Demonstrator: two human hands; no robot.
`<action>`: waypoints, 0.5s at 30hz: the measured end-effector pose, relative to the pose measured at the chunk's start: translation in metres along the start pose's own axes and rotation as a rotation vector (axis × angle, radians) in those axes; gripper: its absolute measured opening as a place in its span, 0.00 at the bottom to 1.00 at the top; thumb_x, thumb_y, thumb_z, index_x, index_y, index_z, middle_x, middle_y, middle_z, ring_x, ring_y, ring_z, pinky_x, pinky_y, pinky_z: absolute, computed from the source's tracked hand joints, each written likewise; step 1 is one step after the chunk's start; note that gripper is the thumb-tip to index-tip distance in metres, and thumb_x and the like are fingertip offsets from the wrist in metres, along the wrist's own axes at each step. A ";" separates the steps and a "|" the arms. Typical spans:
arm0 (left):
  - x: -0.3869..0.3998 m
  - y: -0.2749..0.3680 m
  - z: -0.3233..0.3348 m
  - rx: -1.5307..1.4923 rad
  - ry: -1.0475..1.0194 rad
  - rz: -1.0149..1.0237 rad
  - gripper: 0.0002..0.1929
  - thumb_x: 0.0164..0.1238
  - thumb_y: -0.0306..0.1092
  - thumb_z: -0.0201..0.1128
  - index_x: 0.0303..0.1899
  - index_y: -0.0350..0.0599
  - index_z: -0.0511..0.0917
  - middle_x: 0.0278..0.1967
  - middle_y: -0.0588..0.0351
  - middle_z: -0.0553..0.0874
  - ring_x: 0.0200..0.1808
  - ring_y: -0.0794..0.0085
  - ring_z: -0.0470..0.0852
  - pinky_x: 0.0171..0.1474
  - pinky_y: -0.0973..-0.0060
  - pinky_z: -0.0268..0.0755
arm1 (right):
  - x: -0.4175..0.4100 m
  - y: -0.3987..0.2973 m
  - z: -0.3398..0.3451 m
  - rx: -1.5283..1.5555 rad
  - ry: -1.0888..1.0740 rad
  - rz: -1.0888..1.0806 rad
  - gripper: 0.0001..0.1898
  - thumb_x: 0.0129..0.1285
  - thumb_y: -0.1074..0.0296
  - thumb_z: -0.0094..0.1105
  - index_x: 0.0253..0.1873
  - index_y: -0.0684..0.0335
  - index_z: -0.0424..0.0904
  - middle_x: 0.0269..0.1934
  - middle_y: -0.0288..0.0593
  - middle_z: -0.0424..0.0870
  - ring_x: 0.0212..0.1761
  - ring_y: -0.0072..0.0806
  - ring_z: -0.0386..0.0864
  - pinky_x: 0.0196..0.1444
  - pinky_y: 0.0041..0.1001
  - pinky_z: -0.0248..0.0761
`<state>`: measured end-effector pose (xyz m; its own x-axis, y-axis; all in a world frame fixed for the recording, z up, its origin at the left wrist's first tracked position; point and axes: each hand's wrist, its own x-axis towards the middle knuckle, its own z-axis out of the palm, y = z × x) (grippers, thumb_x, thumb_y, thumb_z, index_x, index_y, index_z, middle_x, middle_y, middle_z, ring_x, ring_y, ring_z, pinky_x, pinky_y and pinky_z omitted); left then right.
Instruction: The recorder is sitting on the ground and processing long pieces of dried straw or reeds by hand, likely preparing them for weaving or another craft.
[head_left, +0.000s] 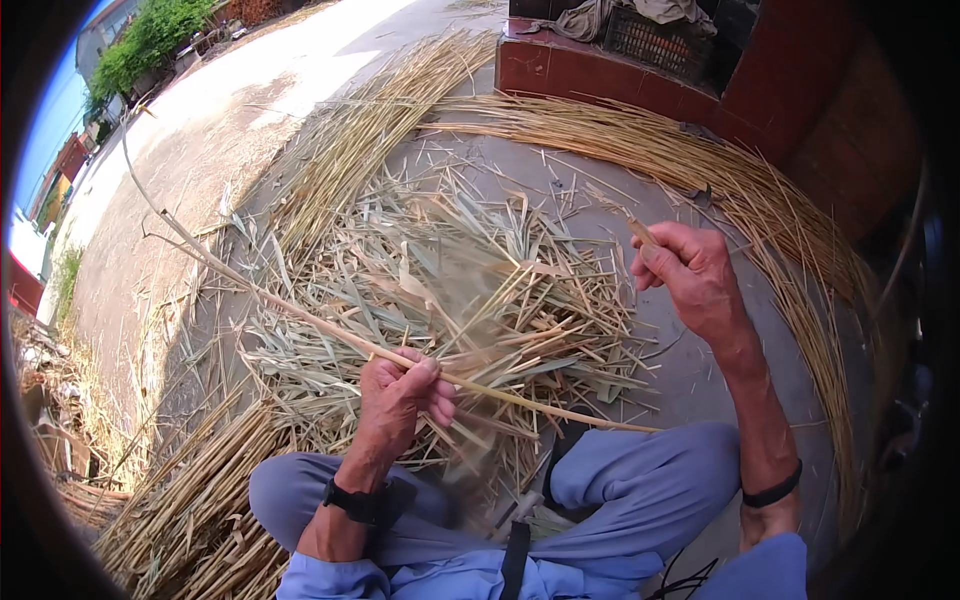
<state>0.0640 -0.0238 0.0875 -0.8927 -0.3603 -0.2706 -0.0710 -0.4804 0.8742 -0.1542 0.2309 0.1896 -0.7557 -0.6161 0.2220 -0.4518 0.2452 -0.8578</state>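
Observation:
My left hand (409, 390) grips a long reed stalk (315, 321) between thumb and fingers. The stalk runs from the upper left, where its tip is thin and branched, down to my knee on the right. Raised at the right, my right hand (679, 266) pinches a short piece of dry husk or stalk (641, 230). Below both hands lies a heap of stripped leaves and short stalk pieces (450, 300). A blurred strip of leaf material crosses the middle of that heap.
Long reed stalks lie in a bundle (202, 495) at lower left, another (367, 135) at upper left and a curved row (645, 142) at upper right. A black plastic crate (656, 41) with cloth on it stands on a red ledge (600, 75). My folded legs are close below.

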 end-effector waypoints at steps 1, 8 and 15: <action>-0.001 0.005 0.000 0.007 0.002 0.004 0.07 0.71 0.29 0.59 0.37 0.35 0.74 0.25 0.44 0.85 0.19 0.65 0.84 0.19 0.72 0.80 | -0.004 0.010 0.015 -0.176 -0.055 -0.102 0.09 0.69 0.71 0.55 0.45 0.71 0.81 0.30 0.44 0.83 0.29 0.35 0.81 0.37 0.30 0.76; 0.008 0.020 0.000 -0.034 0.018 0.094 0.07 0.75 0.31 0.57 0.38 0.38 0.74 0.23 0.49 0.83 0.17 0.68 0.81 0.18 0.75 0.75 | -0.046 0.029 0.069 -0.128 -0.591 -0.156 0.13 0.73 0.67 0.52 0.53 0.70 0.79 0.37 0.49 0.85 0.38 0.33 0.83 0.43 0.31 0.76; 0.007 0.022 -0.009 -0.114 0.062 0.147 0.07 0.76 0.32 0.55 0.38 0.39 0.74 0.22 0.50 0.82 0.17 0.69 0.81 0.17 0.76 0.74 | -0.046 0.025 0.073 0.219 -0.750 0.342 0.12 0.72 0.68 0.52 0.47 0.72 0.81 0.30 0.41 0.85 0.27 0.20 0.81 0.32 0.23 0.76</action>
<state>0.0601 -0.0441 0.1014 -0.8603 -0.4803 -0.1712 0.1116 -0.5051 0.8558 -0.0966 0.2107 0.1243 -0.2849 -0.8863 -0.3651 -0.0953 0.4052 -0.9092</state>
